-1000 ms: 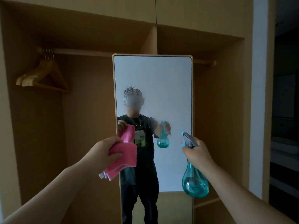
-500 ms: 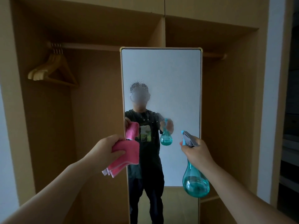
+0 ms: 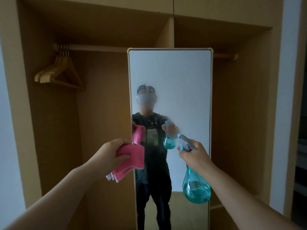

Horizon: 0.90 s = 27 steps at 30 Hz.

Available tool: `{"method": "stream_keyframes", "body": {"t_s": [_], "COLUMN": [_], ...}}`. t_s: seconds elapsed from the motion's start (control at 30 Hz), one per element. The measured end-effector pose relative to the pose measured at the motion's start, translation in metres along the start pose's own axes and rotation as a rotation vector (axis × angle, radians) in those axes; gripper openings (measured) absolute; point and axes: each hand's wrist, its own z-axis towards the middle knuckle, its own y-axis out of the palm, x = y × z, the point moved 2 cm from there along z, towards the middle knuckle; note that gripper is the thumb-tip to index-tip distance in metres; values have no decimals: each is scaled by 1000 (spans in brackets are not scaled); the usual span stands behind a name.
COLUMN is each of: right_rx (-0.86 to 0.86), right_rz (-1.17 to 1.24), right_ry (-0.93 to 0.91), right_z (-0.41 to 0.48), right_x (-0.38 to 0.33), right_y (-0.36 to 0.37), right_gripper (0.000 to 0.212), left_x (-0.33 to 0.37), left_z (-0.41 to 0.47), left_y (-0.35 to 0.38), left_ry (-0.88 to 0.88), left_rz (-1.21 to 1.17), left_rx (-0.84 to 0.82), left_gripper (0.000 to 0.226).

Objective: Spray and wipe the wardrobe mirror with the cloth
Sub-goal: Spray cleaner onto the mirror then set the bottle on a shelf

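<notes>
We find the tall rectangular mirror with a slim pale frame [image 3: 171, 72] standing upright in front of the open light-brown wooden wardrobe [image 3: 240, 113], where it covers the lower part of the upright divider between the two compartments. A patch of fine spray droplets [image 3: 146, 87] speckles the upper left part of the glass. More mist shows lower down, over the chest of the reflected person in a dark T-shirt.

Our left hand [image 3: 108, 156] is closed around a folded pink microfibre cloth [image 3: 132, 156], with the fingers behind it and the thumb pressing on its front. The cloth is held up at the mirror's left edge, and we cannot tell whether it touches the glass.

Our right hand [image 3: 194, 156] is wrapped around the neck of a pear-shaped translucent teal spray bottle [image 3: 196, 188], just under its grey trigger head [image 3: 185, 143]. The blue nozzle points toward the mirror. We cannot see whether a finger lies on the trigger. The bottle hangs upright before the mirror's lower right part, and clear liquid [image 3: 196, 195] sits low in its bulb.

In the left compartment, a small bunch of pale wooden clothes hangers [image 3: 58, 72] hangs at the left end of the wooden rail [image 3: 99, 47]. In the right compartment we see only a short end of another rail.
</notes>
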Motion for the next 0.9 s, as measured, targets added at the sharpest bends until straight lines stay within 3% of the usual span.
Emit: {"method": "stream_keyframes", "body": {"t_s": [0.2, 0.6, 0.67, 0.73, 0.8, 0.9], "right_rx": [-15, 7, 30, 38, 28, -64], "right_rz": [72, 65, 48, 45, 32, 33], "right_ry": [-37, -65, -65, -57, -42, 20], "right_z": [-1, -8, -9, -12, -15, -22], "right_x": [-14, -17, -14, -10, -7, -1], "right_y": [15, 42, 45, 48, 50, 52], "right_gripper": [39, 13, 26, 27, 11, 11], "left_x": [-8, -30, -33, -36, -38, -40], "left_z": [-9, -31, -34, -37, -39, -43], "left_y": [-6, -6, -6, -6, -5, -2], "left_ry": [-18, -91, -95, -105, -115, -124], "left_rz": [10, 25, 18, 6, 3, 7], "left_rx": [-36, -44, -49, -51, -54, -63], "left_gripper": [27, 25, 26, 25, 24, 23]}}
